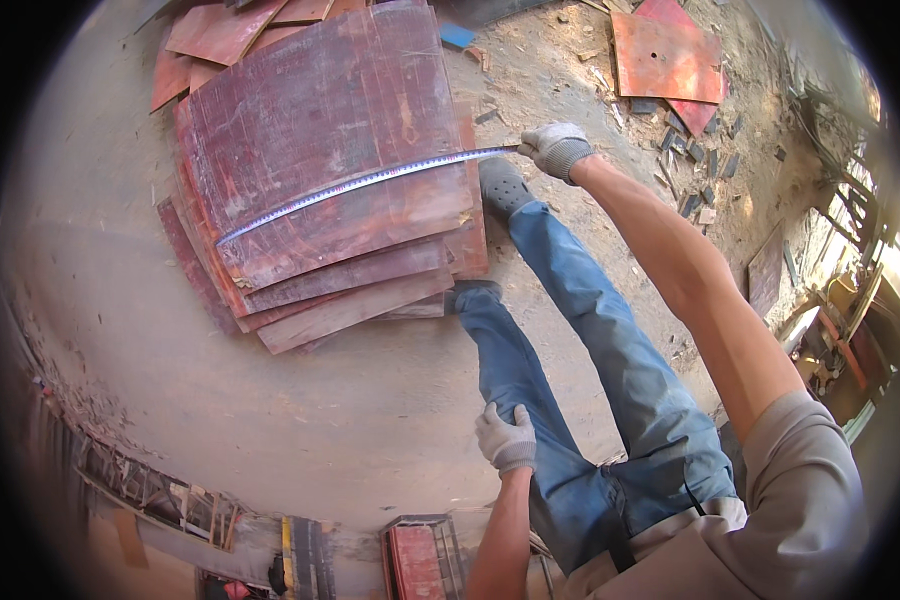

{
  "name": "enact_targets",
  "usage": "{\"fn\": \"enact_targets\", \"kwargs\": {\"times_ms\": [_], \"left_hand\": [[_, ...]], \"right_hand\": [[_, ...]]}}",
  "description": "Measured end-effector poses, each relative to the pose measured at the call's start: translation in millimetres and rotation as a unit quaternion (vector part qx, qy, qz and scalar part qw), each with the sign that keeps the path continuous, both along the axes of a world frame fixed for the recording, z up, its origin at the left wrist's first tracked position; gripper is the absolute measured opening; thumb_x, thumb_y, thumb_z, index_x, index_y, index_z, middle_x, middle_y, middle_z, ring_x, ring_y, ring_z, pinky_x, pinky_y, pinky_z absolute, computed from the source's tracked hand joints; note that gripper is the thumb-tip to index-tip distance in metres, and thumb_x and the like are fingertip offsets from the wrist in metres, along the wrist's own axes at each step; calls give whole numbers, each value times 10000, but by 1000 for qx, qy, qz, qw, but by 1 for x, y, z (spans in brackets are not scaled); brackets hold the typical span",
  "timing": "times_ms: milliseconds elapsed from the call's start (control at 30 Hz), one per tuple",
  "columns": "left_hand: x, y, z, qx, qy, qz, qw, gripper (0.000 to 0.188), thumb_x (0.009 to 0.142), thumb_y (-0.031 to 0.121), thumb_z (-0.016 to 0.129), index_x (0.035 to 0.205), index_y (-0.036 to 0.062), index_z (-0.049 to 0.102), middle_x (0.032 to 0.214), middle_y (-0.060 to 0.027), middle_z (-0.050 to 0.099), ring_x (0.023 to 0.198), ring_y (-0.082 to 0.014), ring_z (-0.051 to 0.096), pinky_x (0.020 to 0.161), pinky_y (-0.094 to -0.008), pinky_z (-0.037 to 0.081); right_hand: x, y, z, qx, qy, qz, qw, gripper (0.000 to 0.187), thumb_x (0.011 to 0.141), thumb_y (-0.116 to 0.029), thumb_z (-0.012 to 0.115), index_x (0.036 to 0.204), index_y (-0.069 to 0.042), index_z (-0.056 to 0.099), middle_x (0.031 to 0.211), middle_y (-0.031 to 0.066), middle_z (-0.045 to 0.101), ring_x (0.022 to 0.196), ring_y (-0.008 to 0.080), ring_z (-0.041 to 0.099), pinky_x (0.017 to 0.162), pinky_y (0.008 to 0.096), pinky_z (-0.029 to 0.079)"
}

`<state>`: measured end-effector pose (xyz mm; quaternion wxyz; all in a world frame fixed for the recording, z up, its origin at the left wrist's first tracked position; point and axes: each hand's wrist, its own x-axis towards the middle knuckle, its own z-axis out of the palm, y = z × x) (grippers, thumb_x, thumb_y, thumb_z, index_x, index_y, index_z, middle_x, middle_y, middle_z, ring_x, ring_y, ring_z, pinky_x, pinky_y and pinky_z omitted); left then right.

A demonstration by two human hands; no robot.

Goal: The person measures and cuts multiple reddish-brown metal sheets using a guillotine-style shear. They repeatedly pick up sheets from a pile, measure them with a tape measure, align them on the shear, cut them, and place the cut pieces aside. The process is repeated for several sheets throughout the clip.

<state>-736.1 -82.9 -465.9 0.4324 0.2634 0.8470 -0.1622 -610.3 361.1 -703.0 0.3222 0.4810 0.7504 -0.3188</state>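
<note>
A long white tape measure blade (pixel 360 181) lies across a stack of worn reddish-brown boards (pixel 315 110). My right hand (pixel 558 150), in a pale knit glove, is closed on the blade's right end, just past the stack's right edge. The far end of the blade reaches the left part of the top board. My left hand (pixel 507 437), gloved too, rests on my left leg near the knee, thumb and fingers apart, holding nothing. The boards under the top one are fanned out unevenly toward me.
My feet, one in a grey clog (pixel 505 187), stand against the stack's right side. More reddish boards (pixel 668 60) lie on the dirt at upper right, with small dark offcuts (pixel 695 150) below. Scrap wood (pixel 850 330) is heaped at far right. A red-topped object (pixel 417 560) stands at the bottom.
</note>
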Motion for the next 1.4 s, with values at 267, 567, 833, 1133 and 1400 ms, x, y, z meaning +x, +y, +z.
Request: {"fn": "enact_targets", "kwargs": {"times_ms": [267,567,833,1133,1400], "left_hand": [[3,6,-4,-9,-4,1,1000,545,856,422,763,1244,64,627,1182,-184,644,1063,-400,640,887,-509,541],[3,4,-5,3,-4,-7,1000,553,843,411,774,1236,50,628,1171,-191,648,1049,-403,643,880,-508,541],[1,6,-3,-4,-4,-6,1000,555,844,415,771,1241,53,629,1172,-185,649,1054,-400,640,884,-505,541],[-3,1,-3,1,-5,-4,1000,551,845,417,767,1236,55,625,1160,-190,649,1046,-405,641,869,-509,542],[-6,-1,-4,0,-6,-5,1000,552,845,411,769,1235,50,619,1160,-198,649,1043,-410,642,855,-515,546]], "right_hand": [[7,-3,-11,18,20,9,1000,300,1009,-405,565,1019,-129,683,929,180,722,899,417,692,779,546,535],[11,-6,-16,21,18,-1,1000,297,1017,-403,560,1014,-132,681,907,181,712,881,420,687,768,544,531],[11,-8,-14,29,25,1,999,289,1015,-393,559,1033,-132,682,930,170,726,910,412,693,788,539,534],[8,-13,-14,29,27,-4,999,288,1008,-389,571,1034,-134,701,959,163,733,953,395,694,823,527,540],[4,-12,-13,23,19,-3,1000,296,1009,-386,571,1048,-126,705,975,161,738,962,392,697,832,520,543]]}}
